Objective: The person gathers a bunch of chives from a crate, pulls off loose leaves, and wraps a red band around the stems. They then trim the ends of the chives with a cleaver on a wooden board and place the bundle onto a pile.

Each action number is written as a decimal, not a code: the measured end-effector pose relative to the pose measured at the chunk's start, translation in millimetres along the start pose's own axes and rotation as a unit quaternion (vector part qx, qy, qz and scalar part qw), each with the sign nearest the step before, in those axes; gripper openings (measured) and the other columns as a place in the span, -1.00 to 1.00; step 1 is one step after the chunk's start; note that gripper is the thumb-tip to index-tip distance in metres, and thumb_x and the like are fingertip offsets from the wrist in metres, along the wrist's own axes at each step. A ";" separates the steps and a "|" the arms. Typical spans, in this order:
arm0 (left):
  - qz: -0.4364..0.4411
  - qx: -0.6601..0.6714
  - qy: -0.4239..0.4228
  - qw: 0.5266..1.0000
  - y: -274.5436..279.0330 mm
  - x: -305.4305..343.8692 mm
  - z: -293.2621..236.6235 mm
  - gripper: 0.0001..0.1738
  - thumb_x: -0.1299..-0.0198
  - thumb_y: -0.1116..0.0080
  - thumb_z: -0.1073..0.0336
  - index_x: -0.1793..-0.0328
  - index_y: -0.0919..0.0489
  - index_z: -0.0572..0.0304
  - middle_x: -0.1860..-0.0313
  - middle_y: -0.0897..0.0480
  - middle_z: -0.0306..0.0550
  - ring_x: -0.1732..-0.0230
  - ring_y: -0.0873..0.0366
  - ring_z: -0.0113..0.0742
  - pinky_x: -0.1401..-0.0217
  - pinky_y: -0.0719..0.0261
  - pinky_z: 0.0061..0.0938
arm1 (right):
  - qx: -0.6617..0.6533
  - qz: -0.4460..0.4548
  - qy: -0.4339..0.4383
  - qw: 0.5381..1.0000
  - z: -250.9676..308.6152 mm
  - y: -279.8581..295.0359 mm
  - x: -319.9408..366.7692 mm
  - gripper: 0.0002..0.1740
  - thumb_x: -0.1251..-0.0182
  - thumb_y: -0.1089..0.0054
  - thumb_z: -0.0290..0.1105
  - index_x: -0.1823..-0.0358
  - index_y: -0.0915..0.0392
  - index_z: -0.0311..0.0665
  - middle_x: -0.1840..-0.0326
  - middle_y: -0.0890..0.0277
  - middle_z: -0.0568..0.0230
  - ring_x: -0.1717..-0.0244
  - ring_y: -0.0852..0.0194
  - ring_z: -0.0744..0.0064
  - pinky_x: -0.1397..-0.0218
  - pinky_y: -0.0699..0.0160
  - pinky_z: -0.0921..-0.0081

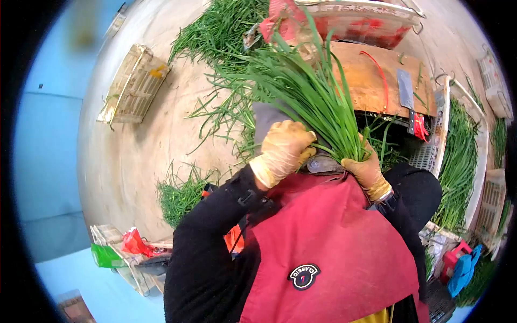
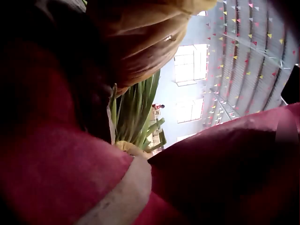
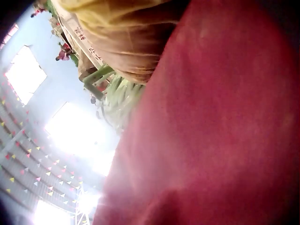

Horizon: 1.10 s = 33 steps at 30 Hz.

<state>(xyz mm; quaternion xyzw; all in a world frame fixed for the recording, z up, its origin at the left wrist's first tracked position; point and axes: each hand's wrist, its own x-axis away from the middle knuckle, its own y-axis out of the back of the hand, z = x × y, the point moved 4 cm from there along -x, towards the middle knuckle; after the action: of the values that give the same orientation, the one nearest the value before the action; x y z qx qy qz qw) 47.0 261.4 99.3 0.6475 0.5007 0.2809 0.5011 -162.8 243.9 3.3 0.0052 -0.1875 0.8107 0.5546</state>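
Note:
A thick bunch of long green garlic chives (image 1: 315,97) fans up and away from the lap, its stem ends low near the red apron (image 1: 334,231). My gloved right hand (image 1: 369,171) grips the bunch around its lower stems, thumb across the front. On the bunch's left side, my gloved left hand (image 1: 285,148) has its fingers curled and pinches a few stalks near the stem ends. In the left wrist view the left glove (image 2: 145,37) hangs over the chive stems (image 2: 136,112). The right wrist view shows the right glove (image 3: 126,42) above pale stem ends (image 3: 119,101), partly behind the apron.
Loose chives (image 1: 221,37) lie heaped on the floor ahead, with a smaller pile (image 1: 180,196) at left. A wooden board (image 1: 350,70) holds a cleaver (image 1: 405,89). At right stands a white crate (image 1: 476,207) of chives; another crate (image 1: 132,86) stands at left.

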 end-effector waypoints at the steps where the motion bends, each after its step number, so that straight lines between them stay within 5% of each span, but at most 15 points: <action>1: 0.017 -0.016 -0.002 1.000 -5.7 -1.7 1.0 -0.76 0.01 -0.28 0.15 0.27 -0.64 0.09 0.32 -0.61 -0.04 0.18 -0.55 -0.01 0.14 -0.47 -0.13 | 0.034 -0.010 0.004 0.999 -1.1 1.8 0.2 -0.16 -0.03 -0.34 -0.66 -0.40 -0.19 -0.38 -0.21 -0.45 0.26 -0.15 -0.44 0.46 -0.25 -0.44 0.48; 6: 0.042 -0.029 0.063 0.997 -14.0 -4.7 14.9 -0.66 0.07 -0.24 0.02 0.44 -0.61 0.17 0.39 -0.62 0.00 0.24 -0.58 0.05 0.18 -0.51 -0.11 | 0.059 0.027 0.010 0.998 0.3 -7.8 -7.2 -0.18 -0.01 -0.26 -0.74 -0.39 -0.22 -0.38 -0.17 -0.48 0.26 -0.09 -0.49 0.45 -0.22 -0.46 0.49; 17: -0.094 0.112 0.161 0.976 -13.5 19.4 34.9 -0.73 -0.09 -0.17 0.12 0.42 -0.58 0.17 0.45 -0.57 0.09 0.33 -0.56 0.10 0.27 -0.51 -0.10 | 0.059 0.067 0.017 0.996 -8.6 -28.4 -18.5 -0.22 -0.07 -0.19 -0.74 -0.40 -0.20 -0.35 -0.17 -0.46 0.31 -0.08 -0.46 0.51 -0.18 -0.45 0.55; 20: -0.215 0.131 0.141 0.957 -4.2 35.4 49.0 -0.75 -0.14 -0.15 0.16 0.41 -0.55 0.19 0.47 -0.54 0.12 0.38 -0.53 0.09 0.31 -0.48 -0.12 | 0.059 0.063 0.022 0.996 -9.2 -30.8 -17.2 -0.24 -0.07 -0.21 -0.72 -0.37 -0.23 -0.36 -0.15 -0.48 0.31 -0.06 -0.48 0.50 -0.17 -0.46 0.55; 22: -0.182 0.116 0.182 0.959 5.8 57.2 82.9 -0.75 -0.17 -0.17 0.19 0.42 -0.52 0.22 0.47 -0.51 0.11 0.39 -0.49 0.07 0.31 -0.45 -0.15 | 0.068 0.060 0.015 0.996 -7.4 -29.2 -16.4 -0.26 -0.05 -0.24 -0.70 -0.35 -0.27 -0.37 -0.11 -0.51 0.30 -0.04 -0.49 0.49 -0.16 -0.47 0.55; 23: -0.098 0.081 0.198 0.972 27.6 75.2 93.8 -0.75 -0.16 -0.15 0.15 0.39 -0.53 0.18 0.40 -0.54 0.11 0.34 -0.54 0.09 0.28 -0.50 -0.14 | 0.076 0.060 0.008 0.995 -5.9 -27.7 -17.4 -0.27 -0.04 -0.26 -0.69 -0.33 -0.29 -0.37 -0.09 -0.52 0.30 -0.03 -0.50 0.49 -0.15 -0.47 0.54; 25: -0.096 0.089 0.164 0.978 47.6 126.2 139.5 -0.81 -0.15 -0.19 0.23 0.20 -0.58 0.17 0.26 -0.59 0.00 0.17 -0.57 -0.08 0.12 -0.50 -0.20 | 0.081 0.013 -0.036 0.996 7.4 -30.8 -11.4 -0.29 -0.01 -0.32 -0.64 -0.29 -0.34 -0.38 -0.03 -0.56 0.28 0.02 -0.52 0.47 -0.10 -0.51 0.54; 26: -0.052 0.025 0.197 0.979 64.8 154.7 158.8 -0.72 -0.07 -0.27 0.29 0.08 -0.57 0.16 0.13 -0.59 0.01 0.06 -0.56 -0.11 0.01 -0.49 -0.22 | 0.154 0.018 -0.017 0.988 8.3 -25.4 -12.6 -0.28 0.00 -0.33 -0.63 -0.29 -0.33 -0.38 -0.04 -0.56 0.26 0.02 -0.52 0.46 -0.07 -0.54 0.52; 28: 0.025 -0.107 0.263 0.959 88.5 205.3 191.3 -0.41 0.08 -0.41 0.42 -0.18 -0.54 0.15 -0.11 -0.60 0.03 -0.16 -0.53 -0.15 -0.23 -0.47 -0.28 | 0.084 -0.021 -0.056 0.995 6.7 -26.4 -8.6 -0.24 0.02 -0.38 -0.60 -0.30 -0.31 -0.38 -0.05 -0.55 0.22 0.01 -0.52 0.45 -0.08 -0.55 0.49; 30: -0.045 -0.136 0.281 0.949 103.9 233.3 197.0 -0.28 0.12 -0.33 0.60 -0.29 -0.50 0.12 -0.28 -0.49 0.11 -0.38 -0.35 -0.09 -0.44 -0.28 -0.25 | 0.084 0.022 -0.012 0.996 2.7 -23.8 -13.0 -0.20 0.04 -0.41 -0.60 -0.31 -0.30 -0.43 -0.08 -0.53 0.20 0.02 -0.52 0.45 -0.07 -0.57 0.49; 32: -0.205 0.083 0.289 0.932 104.8 209.9 181.8 -0.34 0.02 -0.29 0.55 -0.32 -0.47 0.22 -0.33 -0.47 0.05 -0.41 -0.32 -0.15 -0.50 -0.17 -0.29 | -0.003 0.008 0.009 1.000 -7.9 -22.7 -14.8 -0.26 0.03 -0.38 -0.60 -0.28 -0.34 -0.47 0.02 -0.58 0.27 0.11 -0.56 0.51 -0.04 -0.58 0.53; 33: -0.216 0.174 0.280 0.919 106.8 181.0 165.3 -0.35 -0.02 -0.26 0.52 -0.34 -0.44 0.24 -0.35 -0.45 0.02 -0.42 -0.31 -0.18 -0.48 -0.19 -0.31 | 0.046 0.018 -0.009 0.999 -14.7 -16.4 -16.1 -0.26 -0.01 -0.37 -0.62 -0.31 -0.31 -0.43 -0.06 -0.55 0.27 0.03 -0.53 0.50 -0.10 -0.54 0.51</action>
<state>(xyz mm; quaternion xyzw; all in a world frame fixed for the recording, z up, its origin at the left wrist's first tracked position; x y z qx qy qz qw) 290.9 369.3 117.5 0.4953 0.7895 0.2440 0.2681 -138.9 239.2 -8.9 0.0348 -0.1551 0.8282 0.5373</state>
